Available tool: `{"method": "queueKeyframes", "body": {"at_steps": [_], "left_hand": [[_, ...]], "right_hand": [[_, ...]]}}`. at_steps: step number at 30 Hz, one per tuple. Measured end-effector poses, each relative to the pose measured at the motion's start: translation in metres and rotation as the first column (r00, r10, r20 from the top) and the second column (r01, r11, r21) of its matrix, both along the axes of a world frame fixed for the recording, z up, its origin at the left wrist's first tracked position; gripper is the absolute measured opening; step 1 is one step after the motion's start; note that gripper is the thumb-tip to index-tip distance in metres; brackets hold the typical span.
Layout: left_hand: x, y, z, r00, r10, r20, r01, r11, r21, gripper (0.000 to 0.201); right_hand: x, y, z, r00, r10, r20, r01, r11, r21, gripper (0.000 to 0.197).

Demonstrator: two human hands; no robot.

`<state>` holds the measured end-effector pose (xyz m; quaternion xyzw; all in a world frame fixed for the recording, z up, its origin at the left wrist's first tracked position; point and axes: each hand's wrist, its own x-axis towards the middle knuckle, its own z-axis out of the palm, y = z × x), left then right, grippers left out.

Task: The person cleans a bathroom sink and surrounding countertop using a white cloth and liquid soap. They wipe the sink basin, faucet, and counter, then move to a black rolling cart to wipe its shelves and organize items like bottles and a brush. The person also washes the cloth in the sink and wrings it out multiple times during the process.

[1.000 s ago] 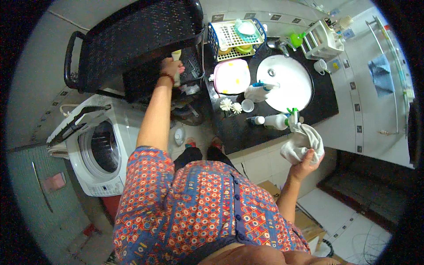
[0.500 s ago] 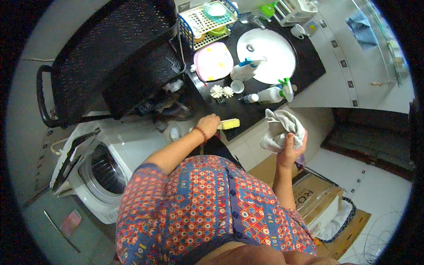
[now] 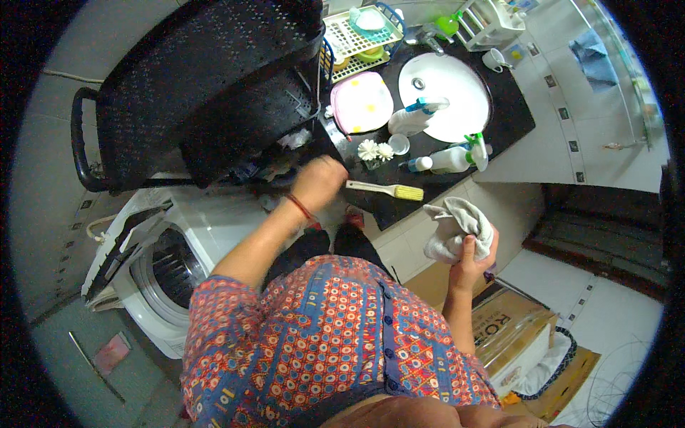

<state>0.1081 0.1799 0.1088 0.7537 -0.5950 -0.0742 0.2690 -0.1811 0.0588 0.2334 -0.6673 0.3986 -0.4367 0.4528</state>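
My right hand [image 3: 471,260] is closed round a crumpled greyish-white cloth [image 3: 453,232], holding it in front of the counter's edge with the thumb on top. On the dark counter lies a brush [image 3: 407,192] with pale yellow bristles and a whitish handle. My left hand [image 3: 320,182] is just left of the handle's end, apart from it. Motion smears that hand and its fingers are turned away, so whether it holds anything is hidden. White flower ornaments [image 3: 374,150], a small clear cup [image 3: 399,144] and a white spray bottle with a green trigger [image 3: 453,160] stand beyond the brush.
A round white sink [image 3: 457,93] is set into the counter [image 3: 519,121], a blue-trigger spray bottle [image 3: 410,120] before it. A big black perforated basket [image 3: 207,78] looms at left above the open washing machine [image 3: 160,285]. Cardboard boxes [image 3: 510,321] sit at lower right.
My left hand has let go of the brush, now lying on the counter, and moved slightly left and away from me. My right hand still grips the cloth. The view has shifted a little.
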Motion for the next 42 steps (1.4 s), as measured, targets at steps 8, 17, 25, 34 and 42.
{"method": "queueKeyframes", "body": {"at_steps": [8, 17, 25, 34, 42], "left_hand": [[0.172, -0.028, -0.008, 0.983, 0.185, -0.011, -0.181, 0.968, 0.172, 0.030], [0.175, -0.043, -0.022, 0.958, 0.270, -0.097, -0.238, 0.937, 0.256, 0.025], [0.187, -0.013, -0.013, 0.910, 0.351, -0.220, -0.311, 0.930, 0.198, 0.020], [0.190, -0.045, -0.006, 0.963, 0.200, 0.178, -0.253, 0.899, 0.359, 0.026], [0.192, -0.044, -0.009, 0.954, 0.150, 0.259, -0.252, 0.869, 0.425, 0.020]], "right_hand": [[0.030, 0.012, 0.006, 0.981, 0.180, 0.069, -0.183, 0.983, 0.033, 0.045], [0.025, 0.009, 0.002, 0.984, 0.177, 0.023, -0.178, 0.983, 0.054, 0.047], [0.023, -0.002, 0.001, 0.988, 0.152, -0.018, -0.150, 0.984, 0.099, 0.047], [0.016, -0.018, -0.005, 0.985, 0.171, -0.016, -0.168, 0.978, 0.123, 0.044], [0.007, -0.034, -0.005, 0.985, 0.170, -0.018, -0.165, 0.972, 0.167, 0.044]]}}
